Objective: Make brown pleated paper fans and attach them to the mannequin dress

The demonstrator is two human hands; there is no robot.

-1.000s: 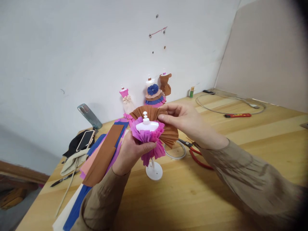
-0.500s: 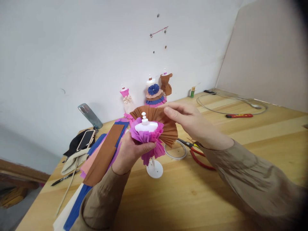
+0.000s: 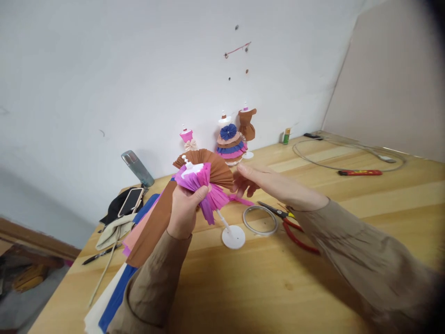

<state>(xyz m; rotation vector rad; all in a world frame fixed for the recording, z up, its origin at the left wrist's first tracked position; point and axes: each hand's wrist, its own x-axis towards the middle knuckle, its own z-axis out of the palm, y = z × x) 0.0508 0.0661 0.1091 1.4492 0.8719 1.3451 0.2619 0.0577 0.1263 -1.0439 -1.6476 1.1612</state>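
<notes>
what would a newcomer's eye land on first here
The pink dress on its tilted stand, in the left hand, would likely catch the eye first, with the brown pleated fan behind it. Next might come the layered dress by the wall, with its blue flower, then the red-handled scissors on the table.

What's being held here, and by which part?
The left hand holds the mannequin at its paper-dressed torso, thumb in front. The right hand is by the brown pleated paper; contact is unclear.

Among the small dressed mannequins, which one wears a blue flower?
The middle mannequin of the three near the wall. The pink-topped mannequin, the brown-dressed mannequin and the held mannequin show none.
</notes>
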